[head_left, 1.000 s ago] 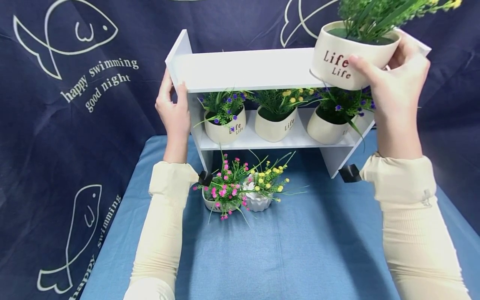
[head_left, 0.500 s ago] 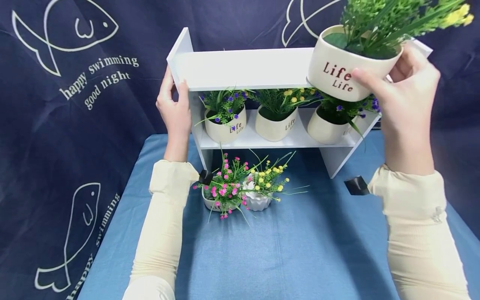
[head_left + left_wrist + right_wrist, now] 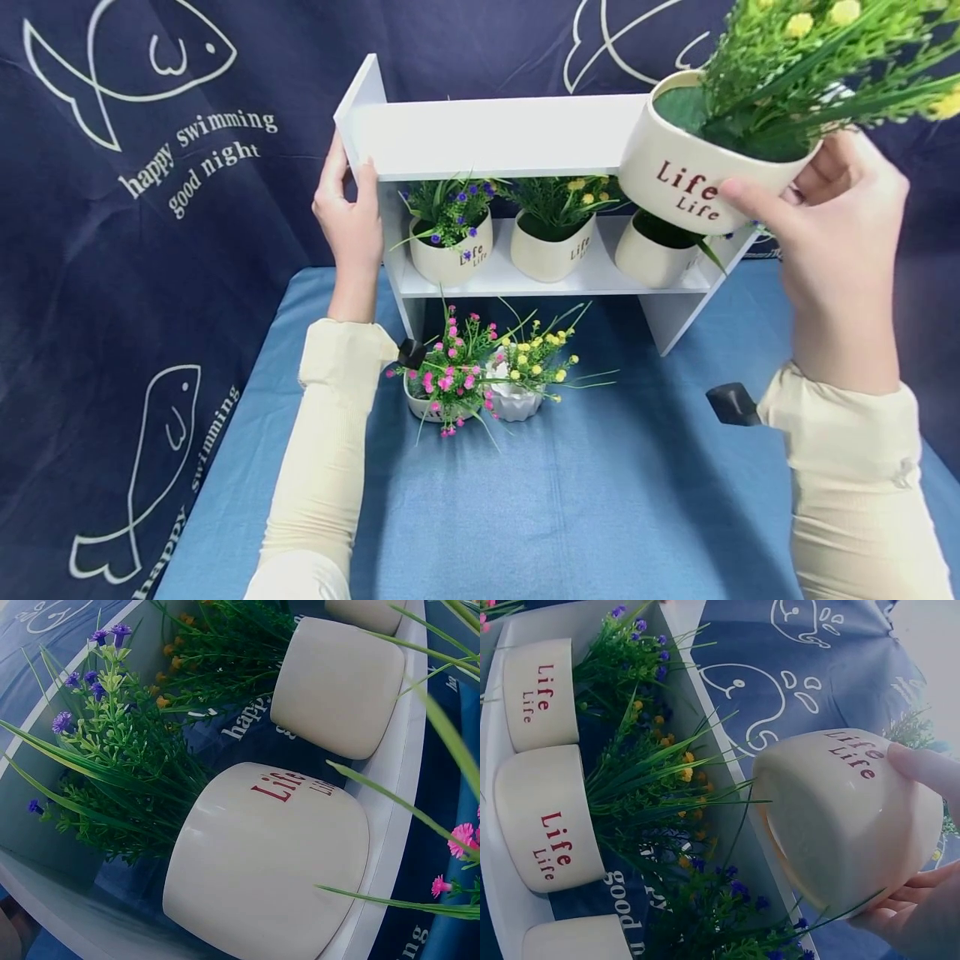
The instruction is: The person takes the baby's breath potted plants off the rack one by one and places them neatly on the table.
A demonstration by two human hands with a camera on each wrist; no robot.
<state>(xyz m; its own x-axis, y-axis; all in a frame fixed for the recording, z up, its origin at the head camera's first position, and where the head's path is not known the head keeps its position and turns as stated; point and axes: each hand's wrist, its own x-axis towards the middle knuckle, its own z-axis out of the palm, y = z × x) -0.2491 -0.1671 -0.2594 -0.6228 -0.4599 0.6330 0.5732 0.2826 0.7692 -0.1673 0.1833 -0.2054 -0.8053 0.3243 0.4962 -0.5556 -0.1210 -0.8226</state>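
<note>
In my right hand (image 3: 847,208) a cream flowerpot (image 3: 720,162) with "Life" lettering and yellow flowers is gripped by its side, thumb on the front. It is tilted and hangs in front of the top board's right end. The right wrist view shows the base of this held flowerpot (image 3: 840,817) and part of the hand (image 3: 922,907). My left hand (image 3: 348,217) holds the left side panel of the white shelf (image 3: 495,137), thumb on its front edge. On the middle board stand a purple-flowered pot (image 3: 450,254), a yellow-flowered pot (image 3: 547,250) and another pot (image 3: 652,254), partly hidden.
Under the shelf's left half, a pot with pink flowers (image 3: 446,383) and a white fluted pot with yellow flowers (image 3: 517,400) stand on the blue tablecloth (image 3: 562,500). A dark curtain with fish drawings (image 3: 187,233) hangs behind and at the left.
My right hand has brought the flowerpot down, to the right and closer to me, off the top board. The left hand and the shelf stay nearly where they were.
</note>
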